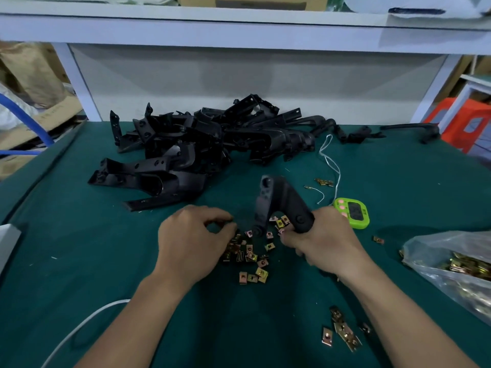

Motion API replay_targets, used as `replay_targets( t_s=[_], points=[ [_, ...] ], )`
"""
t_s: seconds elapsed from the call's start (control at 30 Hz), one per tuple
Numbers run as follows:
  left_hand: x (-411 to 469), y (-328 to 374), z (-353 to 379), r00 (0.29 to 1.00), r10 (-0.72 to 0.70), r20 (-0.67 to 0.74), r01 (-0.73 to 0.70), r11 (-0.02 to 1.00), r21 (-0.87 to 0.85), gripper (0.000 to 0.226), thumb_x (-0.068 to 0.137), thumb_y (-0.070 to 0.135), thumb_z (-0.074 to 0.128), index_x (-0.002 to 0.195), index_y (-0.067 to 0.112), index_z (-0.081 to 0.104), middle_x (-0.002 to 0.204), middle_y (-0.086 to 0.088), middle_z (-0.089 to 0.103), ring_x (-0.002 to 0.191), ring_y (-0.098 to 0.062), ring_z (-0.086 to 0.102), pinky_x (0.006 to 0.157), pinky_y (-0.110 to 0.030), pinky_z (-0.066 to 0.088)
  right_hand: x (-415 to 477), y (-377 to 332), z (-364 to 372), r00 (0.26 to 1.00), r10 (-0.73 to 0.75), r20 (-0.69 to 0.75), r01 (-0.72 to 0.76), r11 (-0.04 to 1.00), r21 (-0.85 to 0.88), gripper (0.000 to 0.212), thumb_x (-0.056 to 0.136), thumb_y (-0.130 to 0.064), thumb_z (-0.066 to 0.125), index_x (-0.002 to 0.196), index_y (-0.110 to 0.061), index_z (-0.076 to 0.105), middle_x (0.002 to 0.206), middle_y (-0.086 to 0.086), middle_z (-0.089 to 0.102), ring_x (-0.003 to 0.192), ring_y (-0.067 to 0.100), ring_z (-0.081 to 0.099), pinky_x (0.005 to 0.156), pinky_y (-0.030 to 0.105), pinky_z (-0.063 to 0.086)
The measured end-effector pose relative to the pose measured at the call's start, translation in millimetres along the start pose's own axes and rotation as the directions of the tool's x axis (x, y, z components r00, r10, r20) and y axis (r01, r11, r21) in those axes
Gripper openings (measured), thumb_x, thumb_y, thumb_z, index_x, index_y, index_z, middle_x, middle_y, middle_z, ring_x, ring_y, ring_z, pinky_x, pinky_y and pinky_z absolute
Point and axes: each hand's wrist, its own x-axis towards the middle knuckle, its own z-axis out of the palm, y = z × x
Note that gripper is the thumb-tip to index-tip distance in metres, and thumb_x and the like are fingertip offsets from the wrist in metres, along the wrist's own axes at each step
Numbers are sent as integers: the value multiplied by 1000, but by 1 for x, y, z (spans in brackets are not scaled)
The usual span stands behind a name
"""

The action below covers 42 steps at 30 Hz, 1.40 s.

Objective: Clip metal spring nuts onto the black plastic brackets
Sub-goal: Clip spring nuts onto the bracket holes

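Table (79, 261) cover dark teal, brackets (186, 144) matte black, spring nuts (251, 257) brass-gold with pinkish sheen, timer (352, 212) lime green with pink buttons and black screen, cable (87, 318) white, bag (438, 251) clear grey, shelf (239, 30) pale lavender-white.

No text reads clearly here: the dark display of the lime-green plastic digital timer (352, 212) gives no legible digits, and faint print on the brown cardboard sheet (53, 115) at left is too blurred.
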Motion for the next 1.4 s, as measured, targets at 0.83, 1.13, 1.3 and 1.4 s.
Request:
replay_targets(
  t_s=[0.83, 1.13, 1.3, 1.4],
  points=[
    [-9, 17, 2, 970, -16, 243, 136, 863, -486, 11, 69, 42, 80, 78, 49, 78, 83, 22, 74, 78, 5, 69, 67, -7, 47, -8, -19, 21, 993, -63, 101, -10, 806, 592, 17, 90, -5, 70, 74, -10, 74, 55, 11, 57, 42, 21, 47, 43, 23, 39],
    [-11, 19, 13, 962, -105, 251, 245, 736, -631, 11, 71, 26, 87, 77, 33, 80, 79, 6, 76, 77, -10, 72, 69, -26, 56, -6, -12, 35, 988, -139, 71, 59, 755, 654, 5, 74, -21, 73, 73, -15, 74, 55, 8, 57, 44, 20, 48, 45, 27, 42],
    [-12, 18, 13, 964, -143, 225, 247, 794, -555, 24, 82, 15, 82, 77, 38, 78, 84, 13, 74, 79, -2, 70, 67, -12, 49, -5, -11, 30, 993, -67, 93, -10, 760, 650, 6, 82, -14, 77, 76, -14, 75, 57, 9, 59, 45, 21, 49, 44, 27, 41],
    [-11, 18, 10, 970, -127, 209, 219, 828, -516, 24, 83, 16, 80, 75, 39, 78, 82, 16, 74, 76, -1, 69, 67, -10, 47, -4, -9, 20, 996, -37, 78, -18, 793, 609, 14, 87, -13, 74, 74, -15, 73, 56, 10, 60, 39, 22, 48, 41, 27, 39]
  ],
)
